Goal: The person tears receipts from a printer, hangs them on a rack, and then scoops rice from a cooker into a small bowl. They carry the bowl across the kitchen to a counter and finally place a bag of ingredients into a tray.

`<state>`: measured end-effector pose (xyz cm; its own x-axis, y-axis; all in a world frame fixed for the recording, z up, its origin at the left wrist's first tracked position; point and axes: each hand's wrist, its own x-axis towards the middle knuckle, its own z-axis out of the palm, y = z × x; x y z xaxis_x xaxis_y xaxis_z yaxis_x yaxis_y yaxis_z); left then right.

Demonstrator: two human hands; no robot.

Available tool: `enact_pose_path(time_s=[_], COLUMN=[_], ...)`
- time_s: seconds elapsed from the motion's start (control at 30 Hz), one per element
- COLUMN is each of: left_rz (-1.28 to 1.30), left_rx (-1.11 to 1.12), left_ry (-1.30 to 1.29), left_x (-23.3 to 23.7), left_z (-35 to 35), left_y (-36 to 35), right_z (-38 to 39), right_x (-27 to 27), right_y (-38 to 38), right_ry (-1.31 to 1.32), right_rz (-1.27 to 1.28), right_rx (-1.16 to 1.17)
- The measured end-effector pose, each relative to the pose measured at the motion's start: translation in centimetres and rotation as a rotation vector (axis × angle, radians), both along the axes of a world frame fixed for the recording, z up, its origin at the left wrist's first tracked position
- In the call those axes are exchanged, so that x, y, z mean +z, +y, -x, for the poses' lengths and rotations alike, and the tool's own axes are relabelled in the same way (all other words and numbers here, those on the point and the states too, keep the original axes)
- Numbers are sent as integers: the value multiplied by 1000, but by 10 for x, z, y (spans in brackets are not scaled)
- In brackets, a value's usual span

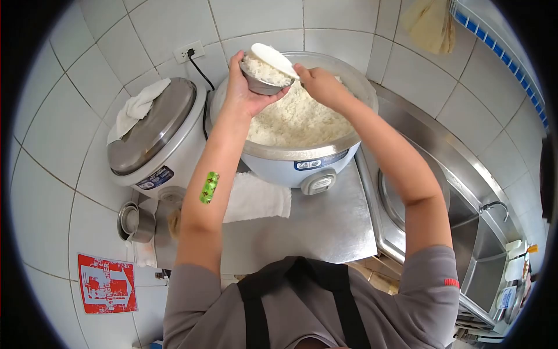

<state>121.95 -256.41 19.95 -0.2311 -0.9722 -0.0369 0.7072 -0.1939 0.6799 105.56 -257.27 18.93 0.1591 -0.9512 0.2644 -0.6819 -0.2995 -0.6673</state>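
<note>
My left hand [249, 99] is wrapped around a small metal bowl [264, 87] heaped with white rice [264, 71]. In my right hand [322, 86] is the handle of a white rice paddle [273, 58], its blade lying over the rice in the bowl. Both hands are above the left and back part of a large open rice cooker [308, 152], which holds a wide mass of cooked rice [290, 119]. A green patterned bandage [209, 187] is on my left forearm.
A second rice cooker [154, 131] stands at left, lid on, with a white cloth [138, 109] over it. Another cloth [256, 200] lies on the steel counter [331, 227]. Metal cups [139, 224] sit at lower left. A sink [485, 262] is at right.
</note>
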Motion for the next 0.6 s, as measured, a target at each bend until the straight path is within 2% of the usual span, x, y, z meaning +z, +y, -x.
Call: enact_pose_path(time_s=[0.03, 0.23, 0.3, 0.37, 0.4, 0.43, 0.5, 0.53, 0.57, 0.6], left_rz=[5, 41, 25, 4, 28, 51, 71, 76, 78, 87], left_rx=[-4, 104, 74, 51, 37, 20, 38, 91, 141, 143], left_ry=[0, -263, -237, -215, -164, -109, -110, -129, -147, -214], left_x=[2, -2, -8, -8, -8, -9, -7, -4, -2, 0], left_z=[1, -6, -11, -16, -17, -17, -17, -14, -10, -8], left_y=[1, 1, 1, 1, 0, -2, -10, -10, -8, -4], right_z=[-3, -24, -18, -4, -2, -3, -6, -16, -29, -34], right_x=[-3, -25, -16, 3, 10, 13, 13, 7, -9, -24], right_y=[-2, -11, -15, -22, -18, -15, -8, 5, 1, -1], right_ry=[39, 101, 133, 208, 82, 82, 38, 168, 60, 45], right_rz=[66, 95, 124, 31, -84, -85, 90, 246, 110, 109], right_rx=[9, -30, -9, 139, 69, 70, 74, 95, 8, 7])
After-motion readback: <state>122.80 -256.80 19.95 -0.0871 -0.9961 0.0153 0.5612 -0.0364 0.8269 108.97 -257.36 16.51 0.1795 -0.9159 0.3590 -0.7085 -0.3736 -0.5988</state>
